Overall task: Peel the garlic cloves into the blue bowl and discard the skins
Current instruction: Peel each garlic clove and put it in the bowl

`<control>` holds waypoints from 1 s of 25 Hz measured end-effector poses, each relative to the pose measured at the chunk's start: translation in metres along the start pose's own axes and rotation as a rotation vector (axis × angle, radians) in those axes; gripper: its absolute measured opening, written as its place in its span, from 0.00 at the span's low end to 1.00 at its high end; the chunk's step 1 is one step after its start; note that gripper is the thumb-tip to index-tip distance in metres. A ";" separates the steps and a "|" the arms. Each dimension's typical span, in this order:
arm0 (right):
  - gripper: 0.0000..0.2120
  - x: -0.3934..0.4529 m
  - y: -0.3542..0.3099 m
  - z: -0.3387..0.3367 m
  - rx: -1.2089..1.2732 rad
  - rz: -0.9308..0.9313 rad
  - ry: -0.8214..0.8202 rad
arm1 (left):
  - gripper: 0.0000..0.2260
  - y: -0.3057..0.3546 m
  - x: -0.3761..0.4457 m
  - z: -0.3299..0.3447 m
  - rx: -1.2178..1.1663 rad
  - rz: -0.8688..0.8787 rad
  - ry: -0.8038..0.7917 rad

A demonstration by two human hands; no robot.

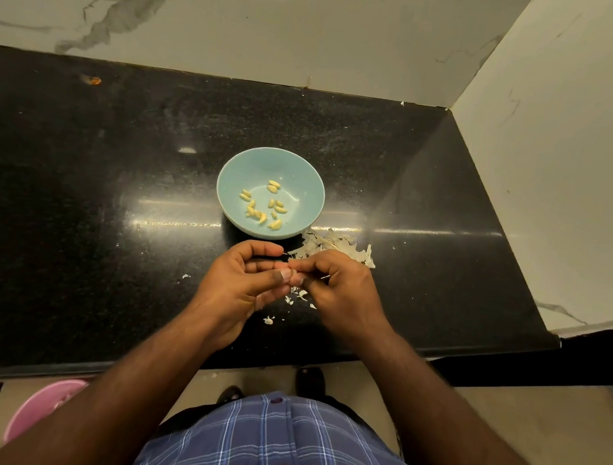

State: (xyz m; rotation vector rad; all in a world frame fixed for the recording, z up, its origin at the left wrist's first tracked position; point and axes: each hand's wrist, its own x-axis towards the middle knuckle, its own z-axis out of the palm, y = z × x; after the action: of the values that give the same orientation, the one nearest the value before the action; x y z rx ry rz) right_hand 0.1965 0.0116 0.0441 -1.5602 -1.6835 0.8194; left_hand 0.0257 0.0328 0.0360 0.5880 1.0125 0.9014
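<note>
The blue bowl (303, 178) stands on the black counter and holds several peeled yellow garlic cloves (262, 204). Just in front of it, my left hand (242, 282) and my right hand (336, 289) meet fingertip to fingertip and pinch a small garlic clove (290, 270) between them; the clove is mostly hidden by the fingers. A heap of papery white garlic skins (333, 249) lies to the right of the bowl, behind my right hand. Small skin scraps (295, 296) are scattered under my hands.
The black stone counter (109, 209) ends at marble walls behind and to the right. Its front edge runs under my forearms. A pink bin (36, 412) stands on the floor at lower left, below the counter.
</note>
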 end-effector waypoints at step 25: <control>0.11 0.008 0.001 0.004 0.295 0.224 0.012 | 0.13 -0.002 0.002 -0.004 0.363 0.235 0.010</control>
State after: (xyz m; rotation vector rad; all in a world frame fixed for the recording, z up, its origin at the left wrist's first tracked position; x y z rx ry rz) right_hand 0.1935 0.0201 0.0421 -1.5564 -1.3235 1.1152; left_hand 0.0237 0.0339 0.0317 1.0252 1.1416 0.9318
